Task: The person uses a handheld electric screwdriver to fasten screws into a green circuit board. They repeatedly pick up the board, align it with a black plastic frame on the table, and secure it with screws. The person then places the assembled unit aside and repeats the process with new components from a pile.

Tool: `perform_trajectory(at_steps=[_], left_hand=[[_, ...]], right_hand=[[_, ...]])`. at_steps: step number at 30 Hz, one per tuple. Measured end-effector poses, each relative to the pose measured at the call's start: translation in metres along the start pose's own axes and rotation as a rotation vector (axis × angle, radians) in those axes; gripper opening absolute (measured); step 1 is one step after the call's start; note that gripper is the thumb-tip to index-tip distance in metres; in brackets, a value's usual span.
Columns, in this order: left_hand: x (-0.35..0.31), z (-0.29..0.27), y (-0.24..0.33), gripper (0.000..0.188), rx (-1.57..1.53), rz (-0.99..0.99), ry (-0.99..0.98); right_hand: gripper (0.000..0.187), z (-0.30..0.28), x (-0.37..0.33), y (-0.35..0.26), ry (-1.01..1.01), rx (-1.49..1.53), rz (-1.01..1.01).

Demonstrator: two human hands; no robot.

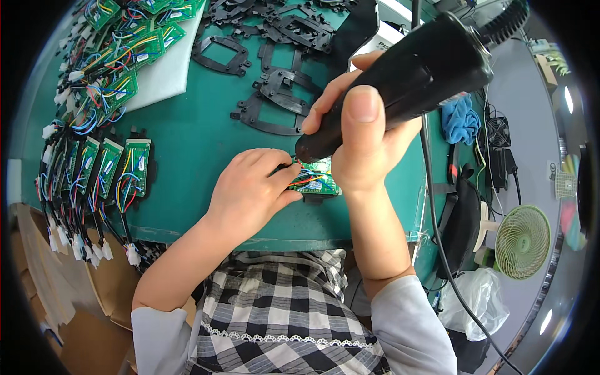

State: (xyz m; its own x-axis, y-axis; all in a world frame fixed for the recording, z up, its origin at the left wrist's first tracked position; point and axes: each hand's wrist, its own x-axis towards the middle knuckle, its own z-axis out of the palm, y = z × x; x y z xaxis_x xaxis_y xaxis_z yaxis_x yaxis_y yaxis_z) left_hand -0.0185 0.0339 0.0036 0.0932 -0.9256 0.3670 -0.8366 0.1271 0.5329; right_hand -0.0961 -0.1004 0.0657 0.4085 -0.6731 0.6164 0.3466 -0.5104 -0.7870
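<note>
Nearest: black-and-white checked cloth apron with white lace trim, on the near side of the landmark, a small green rectangular circuit board with coloured wires. Board lies on the green surface, black plastic showing at its near edge. Left hand at the board's left side, fingers bent over its edge, thumb slightly apart; cannot tell whether they pinch anything. Right hand above and right of the board, clamped around a black cylindrical handheld power driver, nose toward the board's far left part; tip contact hidden. Hands apart from each other.

Step in hand, judged: fastening the board to the black part beneath. Next move seems to call for the driver in line with its fastening point, board steadied, wires clear of the tip.

Left of the board: row of wired green boards with black backing. Beyond it: loose black plastic open frames; farther and left, wired green boards heaped by a white foam sheet
</note>
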Motion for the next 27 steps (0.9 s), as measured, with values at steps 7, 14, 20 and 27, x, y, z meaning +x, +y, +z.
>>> perform_trajectory(at_steps=[7, 14, 20, 27], left_hand=[[0.001, -0.001, 0.001, 0.039, -0.042, -0.037, -0.006], [0.003, 0.001, -0.001, 0.039, -0.049, -0.040, -0.042], [0.006, -0.001, -0.004, 0.038, -0.110, -0.040, -0.032], [0.009, 0.003, -0.003, 0.022, -0.108, -0.041, -0.013]], right_hand=[[0.066, 0.009, 0.000, 0.002, -0.129, 0.090, 0.002], [0.073, -0.015, 0.007, -0.001, -0.060, -0.026, -0.008], [0.072, -0.083, 0.065, -0.033, 0.241, -0.239, -0.224], [0.070, -0.081, 0.069, -0.018, 0.263, -0.338, -0.258]])
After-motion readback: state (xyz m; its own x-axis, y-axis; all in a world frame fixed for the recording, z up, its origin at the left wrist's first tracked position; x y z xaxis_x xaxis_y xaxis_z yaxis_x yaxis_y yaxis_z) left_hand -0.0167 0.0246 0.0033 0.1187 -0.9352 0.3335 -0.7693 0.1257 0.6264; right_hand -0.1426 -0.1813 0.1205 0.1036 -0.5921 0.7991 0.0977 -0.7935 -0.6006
